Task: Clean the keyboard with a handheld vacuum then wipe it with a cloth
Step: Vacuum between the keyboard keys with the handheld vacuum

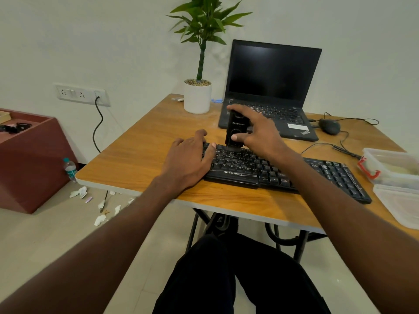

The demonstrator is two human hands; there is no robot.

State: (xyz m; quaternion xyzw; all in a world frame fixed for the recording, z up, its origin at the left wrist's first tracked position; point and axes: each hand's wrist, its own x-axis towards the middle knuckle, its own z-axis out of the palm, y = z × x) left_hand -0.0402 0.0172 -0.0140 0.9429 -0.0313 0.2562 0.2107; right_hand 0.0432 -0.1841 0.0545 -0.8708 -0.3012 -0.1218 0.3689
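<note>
Right hand (256, 130) is wrapped round the handheld vacuum (235, 130), thumb on the near face, fingers over the top and far side. It stands upright, nozzle down on the upper key rows at the left part of the keyboard (283, 171). Left hand (188, 159) lies flat, fingers fairly straight, pressing the keyboard's left end, holding nothing

Keyboard sits near the front edge of the table (140, 155), angled, with the laptop (272, 91) just behind it

Handling, my read:
- vacuum looks small, rigid plastic, probably light; one-hand grip around mid-body is enough. Smooth casing, could slip if the grip goes loose
- keyboard is stiff but likely light, so it will skate on the smooth top unless pinned; flat palm at the left end is the right place. Keycaps can pop, so keep nozzle pressure low
- hold it by the frame edges, not the keys

No cloth that I can identify in view; vacuum stage under way, wipe not yet done

Containers: clear plastic box (390, 166) with a red clasp at the right edge of the table, something pale inside, can't tell what. Its lid (399, 205) lies flat, just in front of it. White pot (197, 98) with pebbles and a green plant stands left of the laptop. Water bottle (70, 168) on the floor by the table's left corner, contents unclear
</note>
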